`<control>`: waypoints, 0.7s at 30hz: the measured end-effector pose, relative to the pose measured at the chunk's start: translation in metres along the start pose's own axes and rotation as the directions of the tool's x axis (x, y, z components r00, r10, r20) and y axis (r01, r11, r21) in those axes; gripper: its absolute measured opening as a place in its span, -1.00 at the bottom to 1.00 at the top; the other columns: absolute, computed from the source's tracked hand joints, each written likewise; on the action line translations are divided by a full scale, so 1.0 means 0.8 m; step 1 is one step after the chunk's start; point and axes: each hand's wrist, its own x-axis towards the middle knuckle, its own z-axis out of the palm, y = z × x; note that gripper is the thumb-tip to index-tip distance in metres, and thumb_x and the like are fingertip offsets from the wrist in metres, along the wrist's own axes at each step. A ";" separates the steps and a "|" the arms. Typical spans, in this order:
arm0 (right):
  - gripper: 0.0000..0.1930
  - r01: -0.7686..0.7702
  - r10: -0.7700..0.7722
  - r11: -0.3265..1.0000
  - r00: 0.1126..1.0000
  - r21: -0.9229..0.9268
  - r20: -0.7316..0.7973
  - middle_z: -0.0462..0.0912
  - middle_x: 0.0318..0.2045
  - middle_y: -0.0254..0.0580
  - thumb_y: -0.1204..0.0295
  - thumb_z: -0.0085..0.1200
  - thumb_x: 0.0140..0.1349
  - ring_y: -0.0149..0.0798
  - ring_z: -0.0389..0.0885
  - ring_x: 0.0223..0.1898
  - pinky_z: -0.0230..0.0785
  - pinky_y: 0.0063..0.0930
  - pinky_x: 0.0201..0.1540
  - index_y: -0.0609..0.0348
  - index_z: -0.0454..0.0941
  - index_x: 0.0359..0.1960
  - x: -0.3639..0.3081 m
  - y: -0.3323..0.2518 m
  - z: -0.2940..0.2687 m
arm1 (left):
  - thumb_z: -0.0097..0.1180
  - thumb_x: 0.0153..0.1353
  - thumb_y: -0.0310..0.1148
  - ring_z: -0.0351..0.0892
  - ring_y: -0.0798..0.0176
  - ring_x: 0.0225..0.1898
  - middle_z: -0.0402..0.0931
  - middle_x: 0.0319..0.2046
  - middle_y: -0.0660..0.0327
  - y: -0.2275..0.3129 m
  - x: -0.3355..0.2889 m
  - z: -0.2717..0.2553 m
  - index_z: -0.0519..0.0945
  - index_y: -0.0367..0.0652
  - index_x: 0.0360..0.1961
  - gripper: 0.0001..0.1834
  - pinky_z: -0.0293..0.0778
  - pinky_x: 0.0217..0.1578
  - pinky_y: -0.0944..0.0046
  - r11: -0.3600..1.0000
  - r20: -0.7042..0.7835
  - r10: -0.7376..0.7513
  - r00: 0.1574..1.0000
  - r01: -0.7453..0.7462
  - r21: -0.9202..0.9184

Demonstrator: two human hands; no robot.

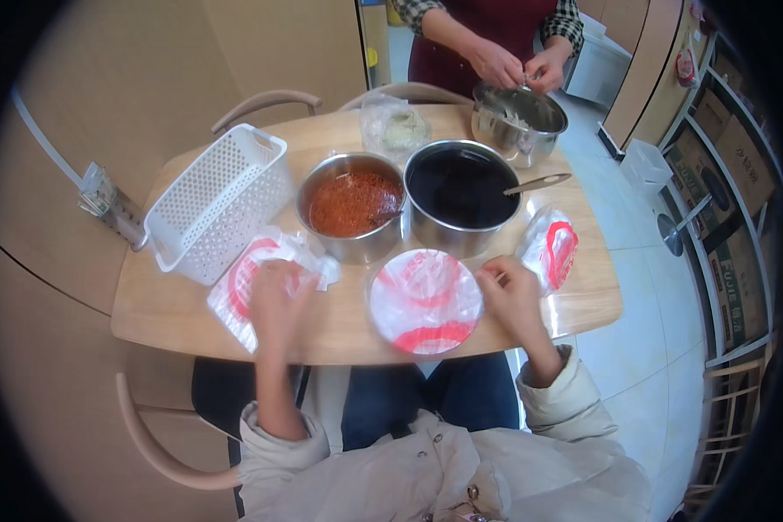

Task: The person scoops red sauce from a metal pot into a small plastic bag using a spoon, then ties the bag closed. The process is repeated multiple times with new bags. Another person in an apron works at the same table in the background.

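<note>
In front of me at the table's near edge is a round container (424, 300) covered or lined with a white plastic bag printed in red. My right hand (511, 291) is beside its right rim, fingers curled and pressed together; whether they pinch the bag's edge is hidden. My left hand (280, 300) hovers over or touches a flat stack of similar plastic bags (232, 283), its fingers smeared by motion. Behind the container stand a steel pot of red chili oil sauce (348, 202), with a dark utensil in it, and a larger steel pot of dark liquid (461, 187), a handle (539, 184) resting on its rim.
A white perforated basket (222, 204) stands at the left. On the right lies another red-and-white plastic bundle (550, 248). Farther back are a clear bag with pale contents (400, 129) and a steel pot (531, 139), over which a co-worker's hands (518, 68) work.
</note>
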 end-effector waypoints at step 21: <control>-0.88 0.451 -0.542 0.739 0.839 0.500 0.043 0.62 -0.35 -0.05 0.56 0.22 0.12 -0.10 0.61 -0.33 0.44 -0.41 -0.27 0.31 0.63 -0.29 -0.025 -0.197 0.020 | 0.31 0.03 -0.56 0.55 0.23 -0.25 0.65 -0.32 0.15 -0.066 -0.024 0.013 0.71 -0.30 -0.33 -0.87 0.46 -0.25 0.32 0.925 -0.380 -0.125 0.916 -0.031 -0.380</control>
